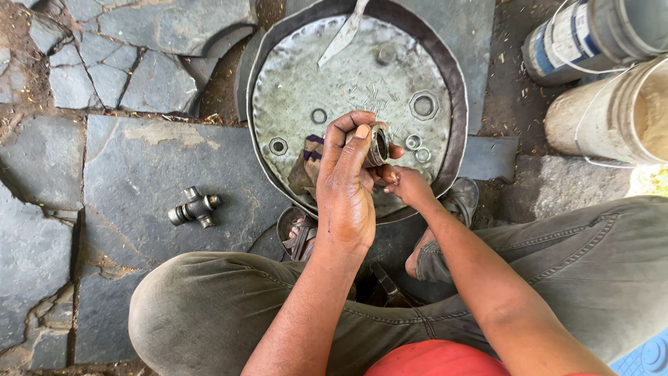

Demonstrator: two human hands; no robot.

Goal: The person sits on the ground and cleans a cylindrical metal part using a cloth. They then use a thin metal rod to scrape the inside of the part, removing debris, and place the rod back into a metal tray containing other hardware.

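**Small metal cup held up over a dented tray**

The left hand (346, 202) is raised above a round, dented grey metal tray (292, 90) and has its thumb and fingers closed around a small round steel bearing cup (378, 145), with the cup's open mouth turned toward the right. The right hand (407, 186) sits just beside and slightly below that grip, its fingertips drawn together at the cup's lower edge; whether they pinch anything of their own cannot be told (they are half hidden behind the left hand).

Just past the held cup, on the tray floor, lie two more small steel cups (417, 147), close together. Farther out from the grip sit a large hexagonal nut (423, 106), a flat metal ring (319, 115) and a smaller nut (277, 145). A folded, dirty cloth (306, 163) lies directly under the left hand's fingers. At the tray's far side, a pale pointed metal blade (342, 36) rests on the rim.

Well away to the left of the grip, on the cracked grey stone paving (139, 167), lies a dark steel cross-shaped joint piece (195, 207). To the far right stand two pale, stained plastic buckets (612, 111).
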